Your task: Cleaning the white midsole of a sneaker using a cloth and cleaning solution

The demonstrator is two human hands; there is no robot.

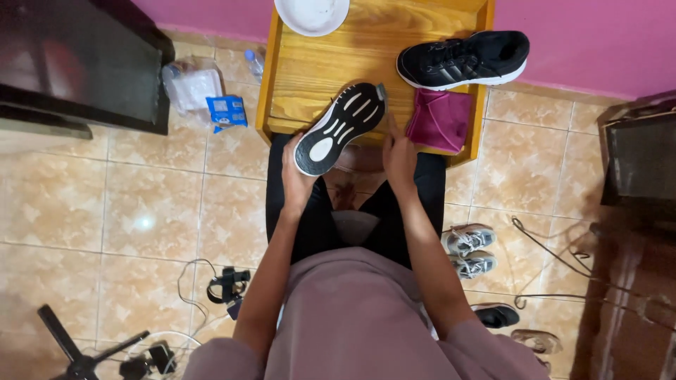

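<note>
Head view showed, at the centre of the frame, the left hand (pixel 296 176) closed on the heel end of an upturned black sneaker with a white-patterned sole (pixel 340 128), whose upper was hidden beneath it, over the near edge of the small wooden table (pixel 310 77). The right hand (pixel 398 158) touched the toe end, though its grip could not be made out. Upper right lay the matching black sneaker (pixel 462 59) and a folded magenta cloth (pixel 441 119); a white plate (pixel 312 14) was cut off at the top edge.
</note>
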